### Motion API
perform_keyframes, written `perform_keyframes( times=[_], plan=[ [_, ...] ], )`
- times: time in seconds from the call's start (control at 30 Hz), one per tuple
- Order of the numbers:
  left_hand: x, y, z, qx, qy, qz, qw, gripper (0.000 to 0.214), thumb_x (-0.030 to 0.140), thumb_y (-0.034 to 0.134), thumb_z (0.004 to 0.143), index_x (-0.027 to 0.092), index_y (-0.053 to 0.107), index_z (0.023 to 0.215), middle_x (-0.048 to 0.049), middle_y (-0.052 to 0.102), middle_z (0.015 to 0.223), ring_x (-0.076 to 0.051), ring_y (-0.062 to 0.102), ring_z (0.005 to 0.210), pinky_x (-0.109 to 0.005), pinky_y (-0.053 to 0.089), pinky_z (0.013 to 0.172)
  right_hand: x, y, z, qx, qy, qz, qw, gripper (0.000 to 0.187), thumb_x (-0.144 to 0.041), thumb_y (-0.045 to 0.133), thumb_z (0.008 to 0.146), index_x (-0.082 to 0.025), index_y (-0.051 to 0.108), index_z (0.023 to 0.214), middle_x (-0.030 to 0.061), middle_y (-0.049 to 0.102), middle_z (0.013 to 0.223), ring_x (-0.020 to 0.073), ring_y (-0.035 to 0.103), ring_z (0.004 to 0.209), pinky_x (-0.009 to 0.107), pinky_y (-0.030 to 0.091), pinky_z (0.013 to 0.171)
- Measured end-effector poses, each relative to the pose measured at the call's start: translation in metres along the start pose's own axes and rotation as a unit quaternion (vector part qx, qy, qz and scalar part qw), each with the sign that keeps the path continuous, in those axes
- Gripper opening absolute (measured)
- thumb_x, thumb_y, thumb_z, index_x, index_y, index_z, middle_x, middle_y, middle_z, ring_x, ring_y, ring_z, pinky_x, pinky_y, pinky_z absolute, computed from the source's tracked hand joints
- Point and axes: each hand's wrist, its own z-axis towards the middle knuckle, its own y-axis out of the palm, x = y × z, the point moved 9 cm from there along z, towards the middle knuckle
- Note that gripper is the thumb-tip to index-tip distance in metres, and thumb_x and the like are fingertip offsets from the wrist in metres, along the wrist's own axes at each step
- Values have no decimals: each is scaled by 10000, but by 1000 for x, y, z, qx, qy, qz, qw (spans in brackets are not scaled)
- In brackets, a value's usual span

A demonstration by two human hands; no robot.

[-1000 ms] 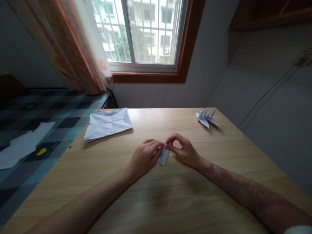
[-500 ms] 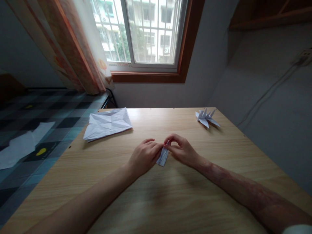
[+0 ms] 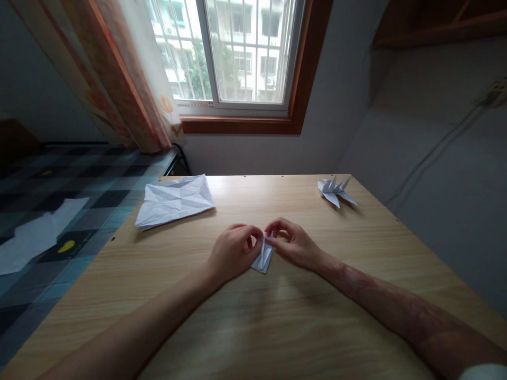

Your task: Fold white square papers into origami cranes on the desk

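A small folded white paper piece (image 3: 263,259) stands on the middle of the wooden table (image 3: 277,327). My left hand (image 3: 233,252) pinches its upper left edge with curled fingers. From the right, my right hand (image 3: 293,244) pinches its top between thumb and forefinger. Both hands meet over the paper, and its upper part is hidden by the fingers.
A creased white sheet (image 3: 174,200) lies at the table's back left. A finished folded paper figure (image 3: 335,192) with spiky points sits at the back right. A checked bed cover (image 3: 59,211) with white paper (image 3: 31,237) on it lies left of the table. A wall runs along the right side.
My left fingers have curled tighter onto the paper. The paper piece has shifted slightly lower and left, and its lower flap looks a little wider.
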Motion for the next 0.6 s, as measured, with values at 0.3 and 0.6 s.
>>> perform_keyframes(
  times=[0.3,0.6],
  plan=[
    [-8,6,0,-42,-37,-67,996,72,264,682,1012,218,732,988,-33,805,863,-192,744,758,-320,542,770,-4,-1,2,-7,4,29,1000,237,-399,846,972,-217,731,1071,40,746,1036,184,687,931,365,594,915],
    [-3,10,-1,-66,-6,-57,996,91,263,626,1039,223,707,1032,-38,799,861,-221,755,839,-344,535,828,-2,-1,1,-4,2,26,1000,209,-366,829,975,-215,719,1069,29,724,1003,172,660,894,347,575,884]
  ],
)
